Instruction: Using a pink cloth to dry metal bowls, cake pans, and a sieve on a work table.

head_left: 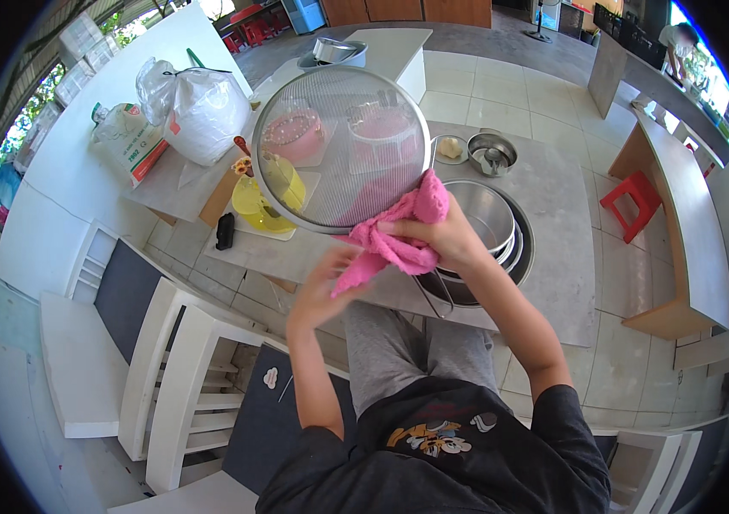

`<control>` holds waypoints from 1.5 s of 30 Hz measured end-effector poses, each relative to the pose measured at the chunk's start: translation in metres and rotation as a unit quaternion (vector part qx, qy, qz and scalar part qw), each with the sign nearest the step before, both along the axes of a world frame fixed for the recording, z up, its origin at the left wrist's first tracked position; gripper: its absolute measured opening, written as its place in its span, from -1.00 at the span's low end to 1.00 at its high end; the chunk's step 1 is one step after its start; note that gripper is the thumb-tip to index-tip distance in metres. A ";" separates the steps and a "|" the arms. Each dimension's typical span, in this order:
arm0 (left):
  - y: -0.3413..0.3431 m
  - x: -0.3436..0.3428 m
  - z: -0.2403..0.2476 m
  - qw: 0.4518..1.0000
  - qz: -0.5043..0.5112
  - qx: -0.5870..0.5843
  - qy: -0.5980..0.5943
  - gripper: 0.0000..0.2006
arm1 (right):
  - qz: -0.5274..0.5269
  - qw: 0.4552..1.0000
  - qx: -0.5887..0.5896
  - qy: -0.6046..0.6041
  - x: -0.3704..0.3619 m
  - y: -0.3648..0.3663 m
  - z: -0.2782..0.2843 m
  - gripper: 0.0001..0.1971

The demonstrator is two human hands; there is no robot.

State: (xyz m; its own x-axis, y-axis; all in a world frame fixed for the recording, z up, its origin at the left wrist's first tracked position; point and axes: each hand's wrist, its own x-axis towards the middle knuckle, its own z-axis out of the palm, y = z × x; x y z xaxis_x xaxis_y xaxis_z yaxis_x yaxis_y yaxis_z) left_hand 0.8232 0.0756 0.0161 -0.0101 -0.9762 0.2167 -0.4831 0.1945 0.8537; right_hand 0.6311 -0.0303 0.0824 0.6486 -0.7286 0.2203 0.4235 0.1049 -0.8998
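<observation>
A large round mesh sieve (pixel 343 128) with a metal rim is raised over the table in front of me. My right hand (pixel 433 236) is closed around a bunched pink cloth (pixel 394 244) at the sieve's lower rim. Thin wire legs or a handle run down below the cloth; the part inside the grip is hidden. My left hand (pixel 326 291) is beside the hanging end of the cloth, smeared by motion, so its hold on the cloth is unclear. Through the mesh show pink round shapes, perhaps containers, on the table.
Nested metal bowls (pixel 480 214) stand right of the sieve. Behind them are a small metal bowl (pixel 493 154) and a dish (pixel 448 150). Left are a yellow jug (pixel 253 206), a black object (pixel 225 231) and a stuffed plastic bag (pixel 206 116). White chairs (pixel 180 368) stand at lower left.
</observation>
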 end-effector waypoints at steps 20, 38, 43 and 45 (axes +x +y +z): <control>-0.018 -0.002 0.085 0.736 0.249 -0.369 0.510 -0.49 | 0.103 0.985 -0.093 0.102 -0.005 0.077 -0.066 -0.75; 0.010 0.007 0.093 0.748 0.255 -0.417 0.450 -0.56 | 0.162 0.765 -0.504 0.366 -0.039 0.045 -0.041 -0.73; -0.002 0.007 0.100 0.729 0.218 -0.424 0.492 -0.53 | 0.189 0.879 -0.379 0.221 -0.052 0.036 -0.022 -0.77; -0.009 -0.004 0.099 0.767 0.141 -0.391 0.489 -0.50 | 0.028 0.931 -0.338 0.137 -0.043 0.042 -0.027 -0.74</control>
State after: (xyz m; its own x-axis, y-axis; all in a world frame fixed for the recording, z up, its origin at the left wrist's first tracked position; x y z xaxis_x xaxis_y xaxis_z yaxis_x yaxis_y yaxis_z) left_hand 0.8196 0.0666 0.1151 0.7183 -0.4765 0.5070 0.1958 0.8377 0.5099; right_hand 0.5880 0.0118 0.0559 0.7811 -0.4464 0.4366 0.1795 -0.5091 -0.8417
